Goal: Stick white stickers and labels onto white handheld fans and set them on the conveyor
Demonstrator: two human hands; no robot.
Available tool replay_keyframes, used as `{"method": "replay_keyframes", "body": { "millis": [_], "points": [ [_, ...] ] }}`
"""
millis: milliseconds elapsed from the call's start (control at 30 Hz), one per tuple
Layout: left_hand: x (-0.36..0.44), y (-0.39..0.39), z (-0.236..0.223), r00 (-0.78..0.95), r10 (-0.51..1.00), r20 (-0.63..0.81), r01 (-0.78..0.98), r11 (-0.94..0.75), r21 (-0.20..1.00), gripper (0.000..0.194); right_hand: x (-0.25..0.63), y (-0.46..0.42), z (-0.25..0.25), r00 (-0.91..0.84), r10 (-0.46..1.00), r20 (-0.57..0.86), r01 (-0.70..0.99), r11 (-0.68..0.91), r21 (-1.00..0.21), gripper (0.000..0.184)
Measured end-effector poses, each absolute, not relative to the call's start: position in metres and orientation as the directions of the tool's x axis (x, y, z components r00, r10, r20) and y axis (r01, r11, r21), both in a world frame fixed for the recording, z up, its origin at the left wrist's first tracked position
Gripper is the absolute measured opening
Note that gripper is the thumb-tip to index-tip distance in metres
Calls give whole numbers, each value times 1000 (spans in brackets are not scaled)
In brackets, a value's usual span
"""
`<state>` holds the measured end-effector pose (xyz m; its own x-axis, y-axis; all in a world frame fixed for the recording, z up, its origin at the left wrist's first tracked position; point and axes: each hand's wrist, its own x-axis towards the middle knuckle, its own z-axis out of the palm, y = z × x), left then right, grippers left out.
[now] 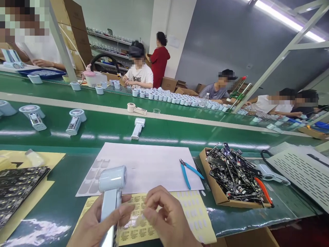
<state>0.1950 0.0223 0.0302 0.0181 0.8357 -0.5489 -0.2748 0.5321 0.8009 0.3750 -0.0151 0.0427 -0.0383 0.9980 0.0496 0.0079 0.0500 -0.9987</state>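
My left hand is wrapped round the handle of a pale blue handheld fan, its round head pointing up and away from me. My right hand is beside it, fingers pinched together over a yellow sticker sheet that lies on the green table. What the pinched fingers hold is too small to make out. A white sheet with grey sticker outlines lies just beyond both hands.
Blue cutters lie on the white sheet's right edge. A cardboard tray of black circuit boards stands at right, dark boards at left. More fans ride the green conveyor. Other people sit along the far side.
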Motion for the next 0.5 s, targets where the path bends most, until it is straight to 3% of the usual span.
{"method": "replay_keyframes", "body": {
  "millis": [100, 167, 233, 500],
  "points": [
    [195, 26, 44, -8, 782, -624, -437, 558, 705, 55, 350, -6, 54, -135, 990, 35, -33, 31, -999, 10],
    [195, 30, 53, -51, 732, -679, -537, 553, 637, 36, 338, 0, 58, -146, 989, 32, 0, 32, -999, 15],
    [193, 34, 59, -55, 703, -709, -570, 561, 601, 28, 330, 4, 60, -145, 989, 18, 58, 26, -998, 19],
    [183, 37, 45, -53, 782, -620, -565, 489, 665, 36, 320, 17, 65, -178, 984, -17, 160, 12, -987, 25]
  ]
}}
